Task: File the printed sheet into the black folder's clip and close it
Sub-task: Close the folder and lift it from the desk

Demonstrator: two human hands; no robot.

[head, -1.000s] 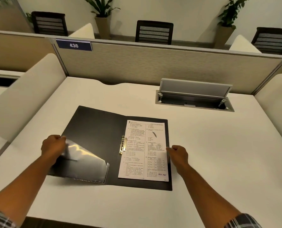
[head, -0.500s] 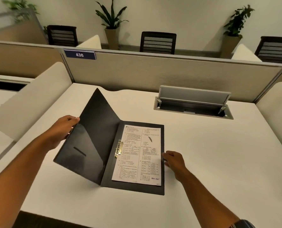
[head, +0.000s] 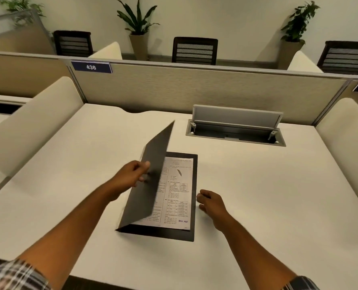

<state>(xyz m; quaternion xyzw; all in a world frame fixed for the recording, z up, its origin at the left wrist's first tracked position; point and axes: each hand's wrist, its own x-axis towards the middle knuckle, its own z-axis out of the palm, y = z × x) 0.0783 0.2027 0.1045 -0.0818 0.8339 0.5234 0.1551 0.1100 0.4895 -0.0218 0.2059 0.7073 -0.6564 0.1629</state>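
On the desk (head: 257,195), the black folder (head: 191,227) is now half closed — its front cover (head: 146,185), pinched by the left hand (head: 130,176), is swung further over the printed sheet (head: 178,193); the right hand (head: 210,203), loosely curled, is moved just off the folder's edge.

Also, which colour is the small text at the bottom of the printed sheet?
Blue, on the printed sheet near its lower right corner; seen in the head view.

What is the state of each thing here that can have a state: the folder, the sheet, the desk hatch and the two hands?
Folder: half closed, front cover raised and tilted over the sheet.
Sheet: flat inside the folder, partly hidden by the cover; clip not visible.
Desk hatch: lid open.
Left hand: gripping the cover's edge.
Right hand: empty, loosely curled, on the desk beside the folder's right edge.
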